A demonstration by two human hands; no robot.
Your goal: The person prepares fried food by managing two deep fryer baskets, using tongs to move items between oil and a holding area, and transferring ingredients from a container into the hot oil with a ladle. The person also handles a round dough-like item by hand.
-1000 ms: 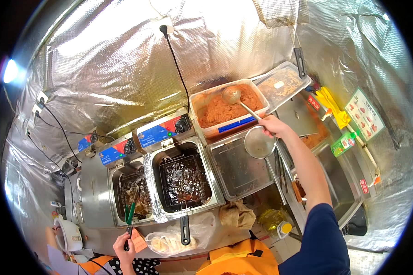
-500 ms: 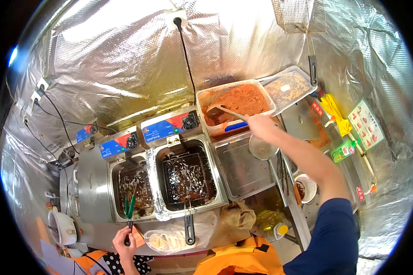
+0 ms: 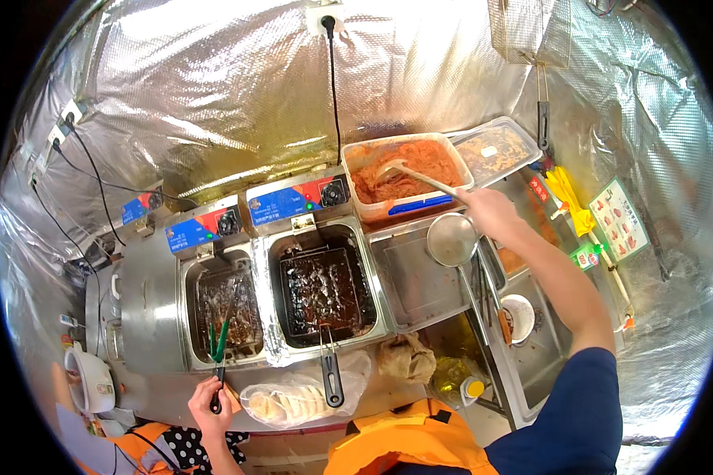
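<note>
My right hand (image 3: 489, 212) is closed round the long pale handle of a spoon (image 3: 428, 178). The spoon's head rests in thick orange-red paste filling a clear plastic tub (image 3: 408, 210). At the lower left, my left hand (image 3: 207, 402) grips the black handle (image 3: 217, 400) of a fryer basket. That handle leads to the left fryer (image 3: 228, 301), where green-gripped tongs (image 3: 220, 340) stand in dark oil. The right fryer (image 3: 325, 289) holds bubbling dark oil and a basket, whose own black handle (image 3: 332, 380) sticks out over the front edge.
A round ladle (image 3: 451, 240) lies over a metal tray (image 3: 412, 289) beside the tub. A bag of pale pieces (image 3: 293, 402), a cloth (image 3: 408, 358) and a yellow oil bottle (image 3: 458, 384) sit in front. On the right is a white bowl (image 3: 518, 317). A co-worker's orange apron (image 3: 146, 447) shows at left.
My right hand and the spoon have moved right and slightly away, so the spoon's head lies farther back in the paste. My left hand keeps its grip. The view has shifted slightly.
</note>
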